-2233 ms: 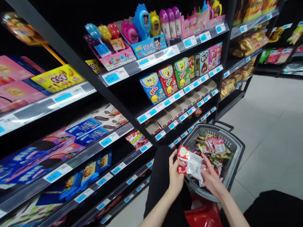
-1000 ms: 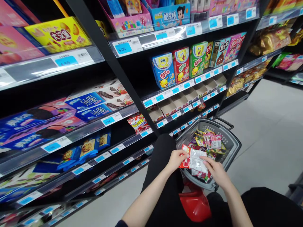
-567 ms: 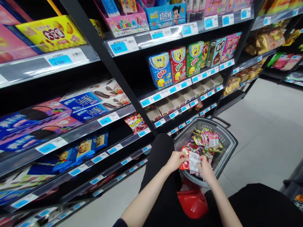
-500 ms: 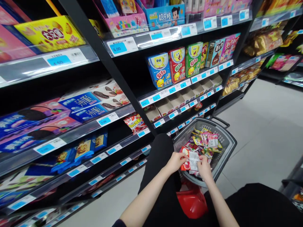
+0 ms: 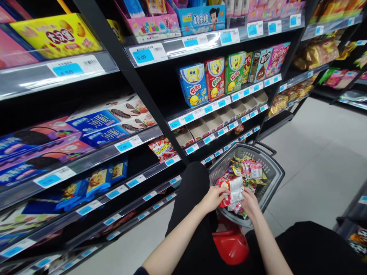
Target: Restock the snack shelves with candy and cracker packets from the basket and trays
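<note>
Head view: red-and-silver snack packet point(image 5: 235, 189) between hands, above near end of gray shopping basket point(image 5: 277, 182); long axis roughly left-right. Left hand point(image 5: 212, 198) pinches red end; right hand point(image 5: 250, 201) half-curled at silver edge, grip unclear.

Packet: I now have the packet point(image 5: 236, 187) creased and tilted, where half a second ago it lies flatter and squarer.
Right hand: my right hand point(image 5: 250, 200), spread at the packet's side 2.2 s ago, now gathers its fingers at the right end.
Left hand: my left hand point(image 5: 212, 198) swings from raised fingers to a lower pinch on the red end.
Basket: in my view the basket point(image 5: 275, 175) sits further left than 2.2 s ago.
Blue display box: its toys, in sight at first, are now cut off above the blue display box point(image 5: 202, 20).
Sleeve: a dark sleeve point(image 5: 141, 271) enters at the bottom.
</note>
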The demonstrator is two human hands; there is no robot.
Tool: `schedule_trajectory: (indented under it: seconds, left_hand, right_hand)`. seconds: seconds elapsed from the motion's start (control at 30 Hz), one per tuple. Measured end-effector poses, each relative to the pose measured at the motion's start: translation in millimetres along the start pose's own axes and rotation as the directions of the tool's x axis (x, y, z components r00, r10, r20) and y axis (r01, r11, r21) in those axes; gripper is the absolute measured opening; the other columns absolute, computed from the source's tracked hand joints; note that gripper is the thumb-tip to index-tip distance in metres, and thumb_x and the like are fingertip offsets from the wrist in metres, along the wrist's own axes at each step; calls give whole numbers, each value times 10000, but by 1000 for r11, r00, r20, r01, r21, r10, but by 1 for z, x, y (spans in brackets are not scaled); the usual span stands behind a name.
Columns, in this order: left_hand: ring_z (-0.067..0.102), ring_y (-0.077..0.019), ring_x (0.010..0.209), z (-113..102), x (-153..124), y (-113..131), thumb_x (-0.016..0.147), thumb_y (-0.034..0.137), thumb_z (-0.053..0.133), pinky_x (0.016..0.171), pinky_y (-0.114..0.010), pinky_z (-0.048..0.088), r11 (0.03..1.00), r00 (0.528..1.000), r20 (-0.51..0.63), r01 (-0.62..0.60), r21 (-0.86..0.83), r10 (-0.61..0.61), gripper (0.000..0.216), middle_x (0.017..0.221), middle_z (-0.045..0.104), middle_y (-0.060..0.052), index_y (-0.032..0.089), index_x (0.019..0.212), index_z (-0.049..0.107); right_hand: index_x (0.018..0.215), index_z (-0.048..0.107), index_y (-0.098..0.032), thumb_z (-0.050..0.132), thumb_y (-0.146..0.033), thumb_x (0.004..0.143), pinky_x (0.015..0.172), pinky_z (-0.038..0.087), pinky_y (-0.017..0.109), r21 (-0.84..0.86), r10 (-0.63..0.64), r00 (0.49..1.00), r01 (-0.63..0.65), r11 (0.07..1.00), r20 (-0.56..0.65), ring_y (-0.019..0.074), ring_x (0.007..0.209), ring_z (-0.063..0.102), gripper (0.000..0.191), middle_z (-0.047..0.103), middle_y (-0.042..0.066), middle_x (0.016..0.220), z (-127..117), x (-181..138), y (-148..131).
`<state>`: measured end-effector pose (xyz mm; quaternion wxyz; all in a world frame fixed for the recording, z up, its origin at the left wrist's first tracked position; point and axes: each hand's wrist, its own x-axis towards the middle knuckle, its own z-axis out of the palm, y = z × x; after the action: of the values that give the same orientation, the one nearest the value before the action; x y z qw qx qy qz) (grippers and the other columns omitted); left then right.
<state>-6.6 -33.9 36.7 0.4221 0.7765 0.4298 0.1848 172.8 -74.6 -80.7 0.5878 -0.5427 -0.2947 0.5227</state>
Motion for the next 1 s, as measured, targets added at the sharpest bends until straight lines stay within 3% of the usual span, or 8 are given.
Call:
schedule_trajectory:
  seconds: [0.17, 0.27, 0.43, 0.63, 1.0]
  left_hand:
    - [545, -139, 620, -1, 1, -2, 701, 61, 549, 652, -218, 399, 998, 997, -61, 54, -22, -55, 322, 666, 662, 6, 212, 908, 745]
    - [554, -134, 625, -2, 2, -2, 680, 53, 559, 648, -214, 401, 994, 993, -79, 76, -75, -82, 310, 708, 688, 7, 200, 876, 750]
    - [611, -149, 709, -3, 4, -2, 678, 91, 608, 689, -219, 436, 972, 984, -109, 113, -204, -138, 232, 842, 733, -11, 175, 844, 746]
    - [609, -159, 674, -1, 6, -5, 650, 248, 722, 628, -223, 443, 925, 948, -218, 143, -352, -230, 159, 747, 709, -33, 135, 761, 712]
    - [562, -133, 535, -4, 5, -3, 599, 359, 764, 527, -224, 411, 855, 896, -306, 136, -500, -321, 266, 588, 656, -34, 122, 593, 645]
  right_hand:
    - [945, 601, -137, 556, -352, 905, 647, 524, 300, 12, -27, 998, 27, 1000, -57, 124, 697, 615, 223, 631, 8, 844, -11, 4, -16]
    - [931, 601, -139, 572, -360, 890, 610, 509, 281, -12, -58, 995, 57, 998, -77, 113, 649, 598, 227, 626, -1, 811, -14, 3, -27]
    - [1032, 633, -180, 770, -362, 653, 635, 511, 294, -25, -81, 996, 80, 996, -46, 165, 716, 644, 442, 700, 21, 834, -20, -2, -48]
    - [784, 718, -183, 794, -400, 566, 680, 519, 359, -98, -108, 989, 98, 990, -97, 222, 725, 662, 316, 736, 60, 798, -21, -6, -62]
    - [711, 613, -151, 720, -448, 719, 615, 473, 281, -217, -168, 986, 167, 962, 14, 119, 606, 585, 316, 631, -27, 659, -11, -12, -73]
